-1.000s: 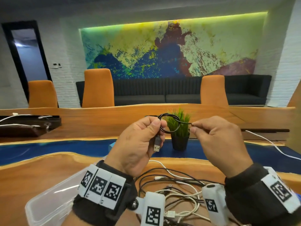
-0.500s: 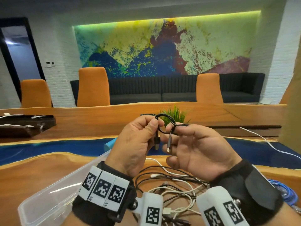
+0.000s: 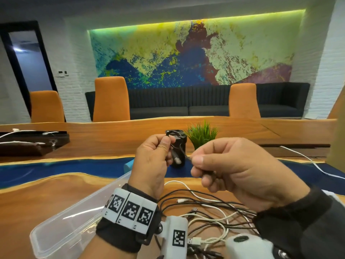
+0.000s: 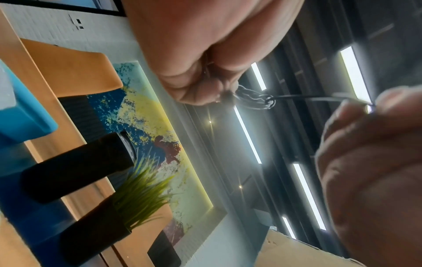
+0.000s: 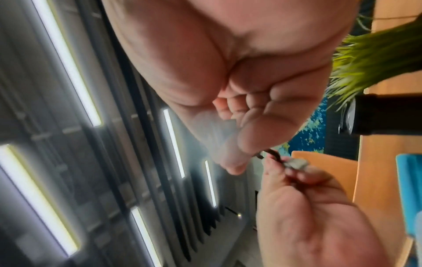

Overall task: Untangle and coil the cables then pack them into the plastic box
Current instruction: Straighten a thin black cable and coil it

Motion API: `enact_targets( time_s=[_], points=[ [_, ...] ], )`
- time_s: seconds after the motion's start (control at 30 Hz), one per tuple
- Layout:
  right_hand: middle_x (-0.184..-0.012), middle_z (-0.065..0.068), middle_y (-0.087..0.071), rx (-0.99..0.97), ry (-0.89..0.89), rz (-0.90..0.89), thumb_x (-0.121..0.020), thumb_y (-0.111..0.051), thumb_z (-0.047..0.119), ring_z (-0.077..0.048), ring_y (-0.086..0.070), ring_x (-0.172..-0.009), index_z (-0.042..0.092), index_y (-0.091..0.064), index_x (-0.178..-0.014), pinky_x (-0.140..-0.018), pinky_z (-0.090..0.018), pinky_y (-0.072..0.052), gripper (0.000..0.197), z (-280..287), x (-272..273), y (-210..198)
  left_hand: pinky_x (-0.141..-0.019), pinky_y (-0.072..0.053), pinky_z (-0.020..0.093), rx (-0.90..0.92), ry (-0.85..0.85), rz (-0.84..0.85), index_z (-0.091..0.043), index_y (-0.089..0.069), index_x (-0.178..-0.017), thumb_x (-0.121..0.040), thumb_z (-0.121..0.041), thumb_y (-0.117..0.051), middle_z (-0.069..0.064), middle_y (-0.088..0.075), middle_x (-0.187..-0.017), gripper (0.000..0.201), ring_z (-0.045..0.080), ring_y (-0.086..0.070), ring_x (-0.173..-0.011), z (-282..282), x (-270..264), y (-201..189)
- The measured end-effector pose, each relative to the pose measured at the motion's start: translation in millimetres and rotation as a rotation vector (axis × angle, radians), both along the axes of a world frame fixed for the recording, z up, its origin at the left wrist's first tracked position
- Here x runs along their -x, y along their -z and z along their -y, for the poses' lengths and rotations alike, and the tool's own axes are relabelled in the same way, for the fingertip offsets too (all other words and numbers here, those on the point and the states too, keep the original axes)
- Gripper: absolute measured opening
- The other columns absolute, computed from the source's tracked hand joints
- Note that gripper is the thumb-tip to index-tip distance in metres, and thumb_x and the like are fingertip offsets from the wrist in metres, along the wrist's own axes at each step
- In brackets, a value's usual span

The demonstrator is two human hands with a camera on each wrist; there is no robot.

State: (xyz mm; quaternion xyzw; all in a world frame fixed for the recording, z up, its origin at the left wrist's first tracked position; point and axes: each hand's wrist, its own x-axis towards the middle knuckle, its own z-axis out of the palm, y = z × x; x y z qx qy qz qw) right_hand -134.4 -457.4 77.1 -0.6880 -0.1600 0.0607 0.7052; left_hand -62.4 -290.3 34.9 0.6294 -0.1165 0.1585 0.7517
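The wooden surface (image 3: pixel 56 199) carries a clear plastic box (image 3: pixel 61 234) at the near left and a tangle of black and white cables (image 3: pixel 205 217) just right of it. Above them, the left hand (image 3: pixel 153 161) pinches a small black cable coil (image 4: pixel 253 101), while the right hand (image 3: pixel 237 171), close beside, pinches that cable's loose end between thumb and forefinger.
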Motion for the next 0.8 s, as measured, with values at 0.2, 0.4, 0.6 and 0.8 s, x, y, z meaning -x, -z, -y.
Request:
enact_targets(
  time_s=[0.2,0.4,0.6,0.8],
  points=[
    [-0.074,-0.018,-0.072,0.347,0.235,0.212,-0.085,-0.071,0.004,-0.016,-0.066,-0.059,0.010,-0.074,-0.087,-0.057,-0.028,-0.056,0.007,-7,-14,17,-0.055,-0.054,0.021,0.148,0.299,-0.085,-0.009,-0.064,-0.092,-0.101,-0.015,-0.046,0.003,-0.063,-0.066,0.021,0.010,-0.060,-0.060,7,9,-9],
    [-0.067,-0.006,-0.071,0.384,0.331,0.277,-0.084,-0.075,0.019,-0.011,-0.064,-0.057,0.017,-0.076,-0.078,-0.057,-0.028,-0.055,0.007,1,-27,26,-0.063,-0.037,0.029,0.087,0.500,-0.164,-0.019,-0.067,-0.079,-0.096,-0.024,-0.049,0.006,-0.061,-0.078,0.026,0.015,-0.056,-0.071,-2,11,-10],
    [-0.071,-0.004,-0.071,0.210,0.498,0.498,-0.086,-0.071,0.008,-0.018,-0.068,-0.065,0.019,-0.073,-0.081,-0.055,-0.028,-0.058,0.012,2,-31,28,-0.074,-0.045,0.032,-0.351,0.311,-0.033,-0.022,-0.065,-0.087,-0.105,-0.024,-0.040,-0.003,-0.070,-0.087,0.030,0.007,-0.062,-0.079,-2,18,-16],
    [-0.080,-0.001,-0.073,0.191,0.353,0.466,-0.081,-0.075,0.007,-0.013,-0.069,-0.075,0.017,-0.076,-0.085,-0.065,-0.027,-0.057,0.011,3,-31,25,-0.079,-0.058,0.036,-0.258,0.160,0.045,-0.012,-0.067,-0.096,-0.102,-0.015,-0.050,0.004,-0.072,-0.086,0.019,0.015,-0.067,-0.080,9,20,-11]
  ],
)
